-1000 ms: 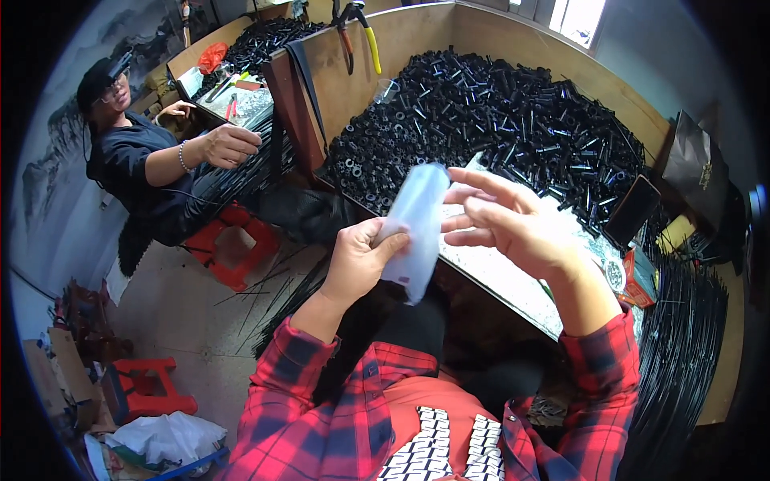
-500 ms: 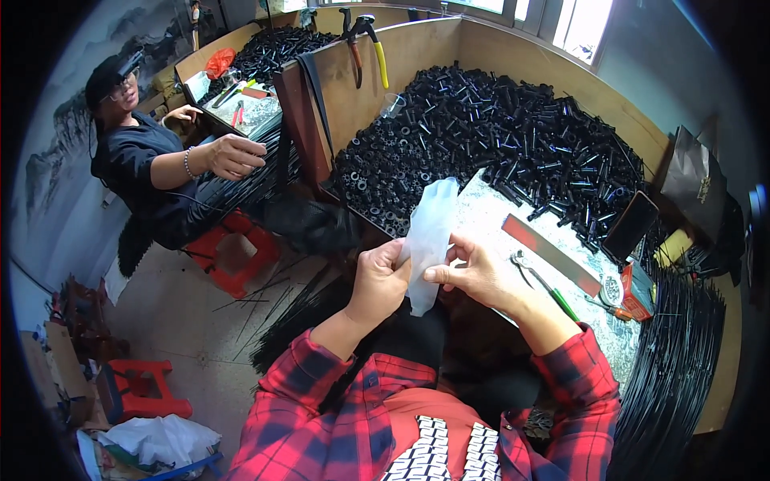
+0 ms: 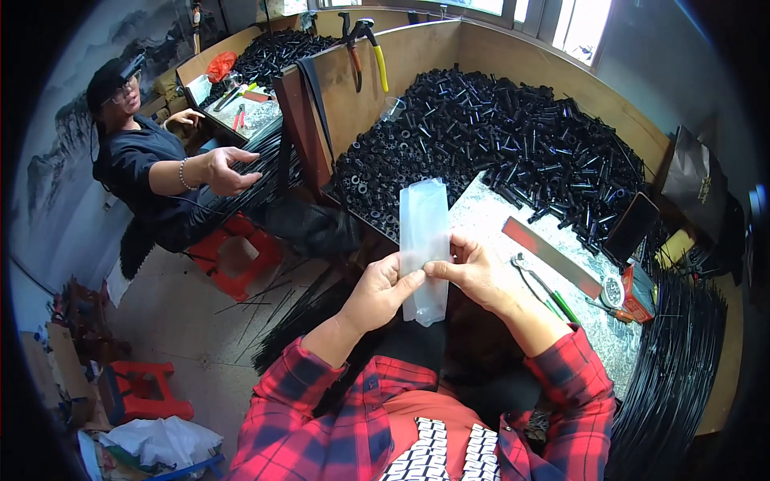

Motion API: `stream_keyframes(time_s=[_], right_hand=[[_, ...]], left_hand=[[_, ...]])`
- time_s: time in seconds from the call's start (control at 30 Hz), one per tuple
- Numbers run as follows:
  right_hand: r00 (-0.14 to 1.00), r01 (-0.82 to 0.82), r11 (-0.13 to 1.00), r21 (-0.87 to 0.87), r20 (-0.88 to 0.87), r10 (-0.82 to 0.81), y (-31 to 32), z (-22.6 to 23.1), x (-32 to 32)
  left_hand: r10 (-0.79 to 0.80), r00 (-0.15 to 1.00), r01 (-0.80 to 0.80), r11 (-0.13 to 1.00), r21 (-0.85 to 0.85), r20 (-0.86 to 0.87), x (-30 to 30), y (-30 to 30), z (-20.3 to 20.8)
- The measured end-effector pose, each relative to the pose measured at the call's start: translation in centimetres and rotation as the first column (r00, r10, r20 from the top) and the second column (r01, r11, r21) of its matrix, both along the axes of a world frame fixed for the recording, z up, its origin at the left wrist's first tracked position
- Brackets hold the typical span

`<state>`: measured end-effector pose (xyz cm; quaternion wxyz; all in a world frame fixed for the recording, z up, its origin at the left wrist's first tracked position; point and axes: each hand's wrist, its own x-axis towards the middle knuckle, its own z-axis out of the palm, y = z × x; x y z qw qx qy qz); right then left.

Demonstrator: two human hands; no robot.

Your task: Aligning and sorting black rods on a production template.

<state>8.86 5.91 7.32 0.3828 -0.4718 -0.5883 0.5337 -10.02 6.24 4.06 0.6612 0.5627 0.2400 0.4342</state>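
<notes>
Between my two hands I hold a translucent whitish plastic bag (image 3: 425, 212), a long flat folded strip that stands nearly upright over my lap. My left hand (image 3: 383, 290) pinches its left edge, thumb on the near face. From the other side, my right hand (image 3: 475, 271) grips the strip with its thumb pressed across the front and fingers behind. The two thumbs almost meet at the middle. Just beyond lies the large heap of black tubular parts and small rings (image 3: 513, 136). Pliers with green handles (image 3: 553, 293) rest on the worktop to the right of my right hand.
A flat red-and-grey bar (image 3: 553, 255) lies on the speckled worktop (image 3: 489, 212). A phone (image 3: 631, 227) leans at the right, above bundled black rods (image 3: 682, 361). More pliers (image 3: 369, 48) hang on the wooden partition. At left, a co-worker (image 3: 140, 160) extends a hand near a red stool (image 3: 237, 256).
The plastic bag has turned flatter and more upright, and both my thumbs now press on its near face. The co-worker's extended hand has opened and moved slightly left and down.
</notes>
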Motion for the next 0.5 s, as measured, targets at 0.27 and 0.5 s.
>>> stream_keyframes(time_s=[0.27,0.5], right_hand=[[0.969,-0.027,0.997,0.072,-0.242,0.043,0.3,1.4,-1.1],[0.979,-0.198,0.679,0.707,0.179,0.099,1.2,1.4,-2.3]], left_hand=[[-0.154,0.966,0.213,0.928,-0.305,0.206,-1.8,0.5,0.4],[-0.191,0.904,0.338,0.866,-0.369,0.381,-3.3,0.9,0.4]])
